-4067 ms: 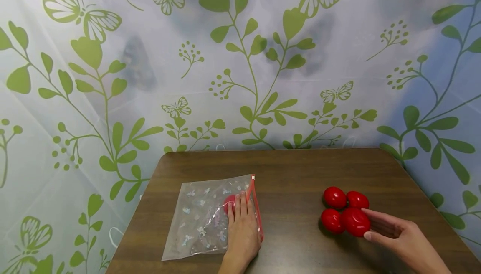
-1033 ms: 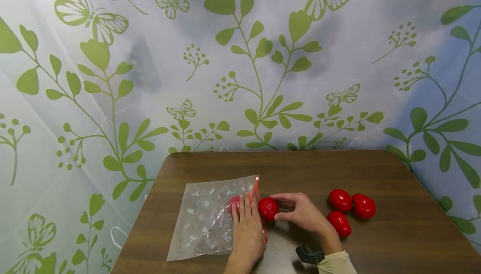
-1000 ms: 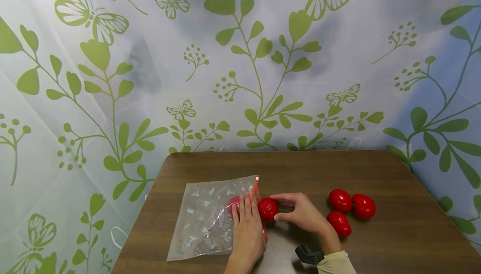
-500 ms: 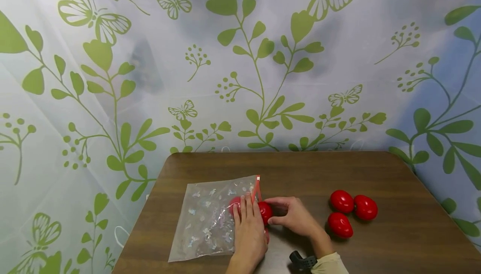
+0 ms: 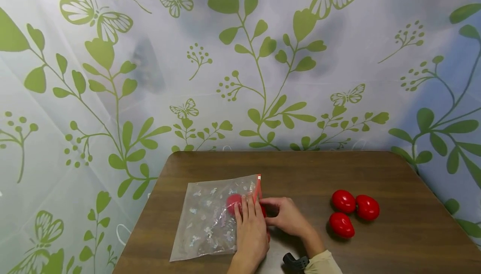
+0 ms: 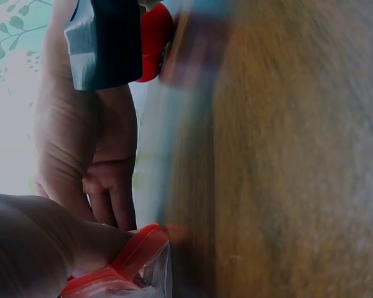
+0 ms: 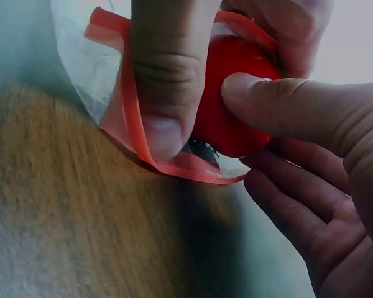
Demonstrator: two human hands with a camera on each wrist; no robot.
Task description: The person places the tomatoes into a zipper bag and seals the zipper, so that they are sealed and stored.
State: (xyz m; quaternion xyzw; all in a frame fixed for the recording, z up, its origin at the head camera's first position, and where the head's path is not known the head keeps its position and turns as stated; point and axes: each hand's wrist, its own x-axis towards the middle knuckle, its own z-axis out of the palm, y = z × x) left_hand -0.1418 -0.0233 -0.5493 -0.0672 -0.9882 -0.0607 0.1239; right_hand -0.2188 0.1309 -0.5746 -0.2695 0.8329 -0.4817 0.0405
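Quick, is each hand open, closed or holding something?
Left hand: holding the plastic bag by its open mouth.
Right hand: holding a red rounded object at that mouth.

A pale, leaf-patterned curtain [image 5: 233, 82] hangs behind a brown table [image 5: 300, 171] with rounded far corners.

Glossy, solid red on the three egg-shaped pieces [image 5: 343, 201], with white highlights; the same strong red on the held piece [image 7: 227, 131]. Duller, pinkish red on the bagged piece [image 5: 234, 204], through plastic. On the milky, see-through bag [image 5: 203, 221], scattered pale-blue and white motifs, faint purple lettering, orange-red zip edge [image 5: 258, 190], white tab [image 5: 259, 177]. Dark-brown wood grain across the desk [image 5: 300, 169]. On the grey-white backdrop [image 5: 210, 31], bluish at right, olive-green leaves, berries, butterflies. Black for the wrist device [image 5: 294, 262], cream for the sleeve [image 5: 324, 263].
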